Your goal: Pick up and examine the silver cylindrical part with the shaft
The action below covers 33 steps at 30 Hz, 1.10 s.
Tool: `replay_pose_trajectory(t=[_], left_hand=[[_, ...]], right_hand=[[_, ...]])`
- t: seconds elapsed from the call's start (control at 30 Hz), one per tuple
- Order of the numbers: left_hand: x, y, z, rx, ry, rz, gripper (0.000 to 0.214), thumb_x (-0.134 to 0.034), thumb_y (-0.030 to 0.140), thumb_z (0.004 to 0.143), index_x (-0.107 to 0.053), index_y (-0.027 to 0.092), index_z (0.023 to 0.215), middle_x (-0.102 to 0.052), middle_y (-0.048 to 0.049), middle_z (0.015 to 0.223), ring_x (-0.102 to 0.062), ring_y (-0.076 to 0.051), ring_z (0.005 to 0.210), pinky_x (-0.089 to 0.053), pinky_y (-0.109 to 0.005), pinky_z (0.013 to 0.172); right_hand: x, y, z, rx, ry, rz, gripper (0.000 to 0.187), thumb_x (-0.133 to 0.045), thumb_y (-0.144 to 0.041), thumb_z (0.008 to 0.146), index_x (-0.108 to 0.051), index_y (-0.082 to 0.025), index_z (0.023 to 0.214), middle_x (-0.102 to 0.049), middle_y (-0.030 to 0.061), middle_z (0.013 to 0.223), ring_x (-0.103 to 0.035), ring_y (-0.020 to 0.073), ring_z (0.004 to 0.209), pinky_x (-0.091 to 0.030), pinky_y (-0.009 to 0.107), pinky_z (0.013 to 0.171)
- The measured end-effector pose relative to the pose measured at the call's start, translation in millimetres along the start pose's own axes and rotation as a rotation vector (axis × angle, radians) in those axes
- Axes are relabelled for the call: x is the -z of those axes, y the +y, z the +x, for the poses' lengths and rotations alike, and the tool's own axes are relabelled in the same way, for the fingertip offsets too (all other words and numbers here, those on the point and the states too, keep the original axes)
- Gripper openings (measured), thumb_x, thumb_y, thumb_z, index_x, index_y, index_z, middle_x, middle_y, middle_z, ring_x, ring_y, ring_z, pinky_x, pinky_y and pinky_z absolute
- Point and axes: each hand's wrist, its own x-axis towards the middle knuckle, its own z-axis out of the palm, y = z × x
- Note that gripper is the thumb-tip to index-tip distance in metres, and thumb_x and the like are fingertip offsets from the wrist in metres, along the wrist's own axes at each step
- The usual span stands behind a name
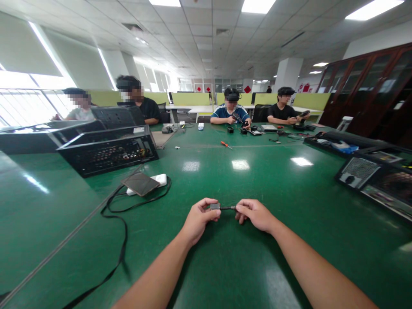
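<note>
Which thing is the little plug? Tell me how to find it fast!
Start at the big green table and come to its near edge, where two bare arms reach in. The left hand and right hand pinch a small grey plug between them. Unlike the long black cable lying loose to the left, it is tiny and held in fingers.

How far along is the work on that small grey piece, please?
Done: nothing finished shows. In hand: the left hand pinches the small grey piece, the right hand grips a thin dark stem at its end. Left: unclear; the joint is too small.
</note>
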Motion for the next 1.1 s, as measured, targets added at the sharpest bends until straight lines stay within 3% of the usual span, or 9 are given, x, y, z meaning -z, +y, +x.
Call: replay_pose_trajectory(t=[0.77,0.87,1.0,1.1], left_hand=[[1.8,1,3,0.012,0.014,-0.003,0.039,-0.082,0.016,0.062,-0.061,0.013,0.095,-0.065,-0.003,0.079,-0.059,-0.012,0.061,-0.045,-0.023,0.056],[-1.7,3,0,0.014,0.023,-0.003,0.037,-0.082,0.018,0.062,-0.062,0.014,0.092,-0.064,-0.0022,0.079,-0.059,-0.012,0.061,-0.045,-0.023,0.057],[-2.7,11,-18,0.024,-0.008,0.032,0.033,-0.082,0.022,0.062,-0.063,0.015,0.088,-0.062,-0.0017,0.076,-0.056,-0.012,0.061,-0.042,-0.023,0.057],[20.1,24,-51,0.095,-0.13,0.139,0.033,-0.083,0.027,0.061,-0.065,0.017,0.085,-0.057,0.0001,0.068,-0.047,-0.011,0.054,-0.034,-0.022,0.05]], right_hand=[[11,0,1,-0.039,-0.026,0.019,0.041,-0.057,-0.053,0.082,-0.06,-0.013,0.081,-0.068,0.0052,0.075,-0.064,0.0139,0.062,-0.044,0.026,0.061],[24,4,-4,-0.046,0.036,0.031,0.041,-0.057,-0.054,0.082,-0.06,-0.013,0.084,-0.069,0.0065,0.077,-0.064,0.0145,0.063,-0.042,0.026,0.06],[52,12,-32,-0.045,0.218,0.057,0.042,-0.055,-0.054,0.083,-0.06,-0.012,0.085,-0.068,0.0085,0.078,-0.063,0.0151,0.062,-0.041,0.027,0.059],[68,14,-66,-0.074,0.322,0.107,0.042,-0.055,-0.056,0.084,-0.059,-0.014,0.083,-0.067,0.0088,0.076,-0.061,0.0159,0.06,-0.042,0.028,0.056]])
